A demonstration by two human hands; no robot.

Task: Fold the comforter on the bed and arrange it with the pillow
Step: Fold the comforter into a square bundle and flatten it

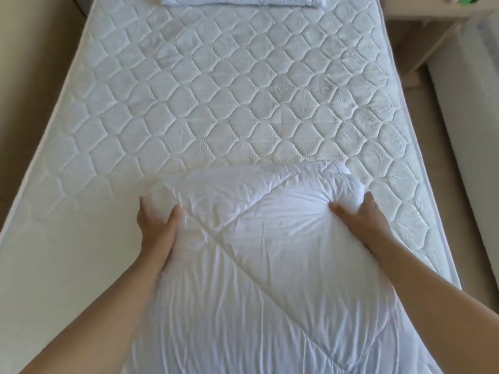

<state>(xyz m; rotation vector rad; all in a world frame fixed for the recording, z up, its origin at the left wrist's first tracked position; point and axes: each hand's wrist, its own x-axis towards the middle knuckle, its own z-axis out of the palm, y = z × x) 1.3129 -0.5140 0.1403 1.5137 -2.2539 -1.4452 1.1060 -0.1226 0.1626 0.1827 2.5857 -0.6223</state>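
A white comforter (256,238), folded into a thick bundle, lies at the near end of the quilted mattress (216,103). My left hand (156,225) grips its left side, thumb on top and fingers tucked round the edge. My right hand (359,214) grips its right side the same way, thumb pressed into the top. The far end of the bundle is rounded and puffed up. A pale blue pillow (243,0) lies at the head of the bed, mostly cut off by the top of the frame.
A beige wall runs along the bed's left side. A light wooden nightstand (432,28) stands at the far right. A second white bed or mattress (475,117) lies to the right across a narrow strip of floor.
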